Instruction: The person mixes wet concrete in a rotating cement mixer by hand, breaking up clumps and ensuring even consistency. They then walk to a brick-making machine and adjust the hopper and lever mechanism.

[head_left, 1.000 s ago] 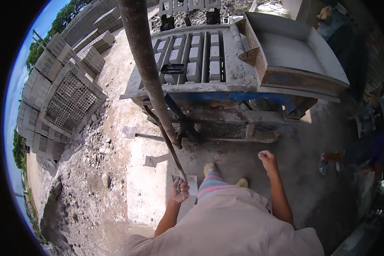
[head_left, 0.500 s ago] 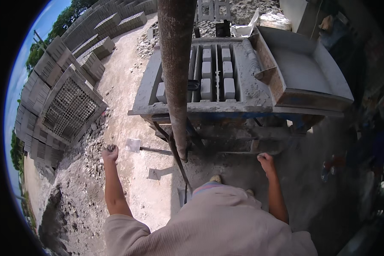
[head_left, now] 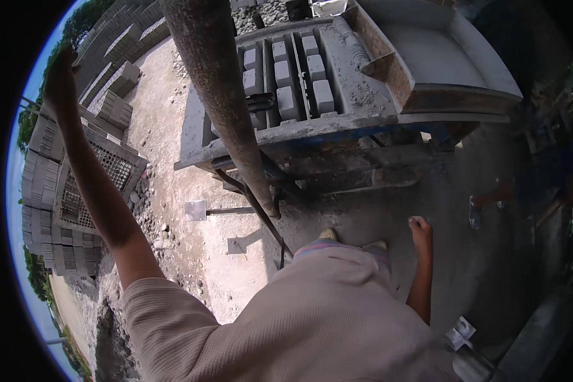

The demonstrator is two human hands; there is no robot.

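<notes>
left hand (head_left: 60,79): raised upper left, fingers loose, empty | right hand (head_left: 420,230): clenched, low centre-right, bare ground around | pole (head_left: 219,95): slants between, near mould (head_left: 293,76) edge

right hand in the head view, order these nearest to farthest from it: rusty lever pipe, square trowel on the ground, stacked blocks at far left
From the right hand, hanging by the person's side:
1. Rusty lever pipe, its lower end on the ground just to the hand's left.
2. Square trowel, lying flat on the ground beyond the pipe's foot.
3. Stacked blocks, at the picture's far left edge.
</notes>
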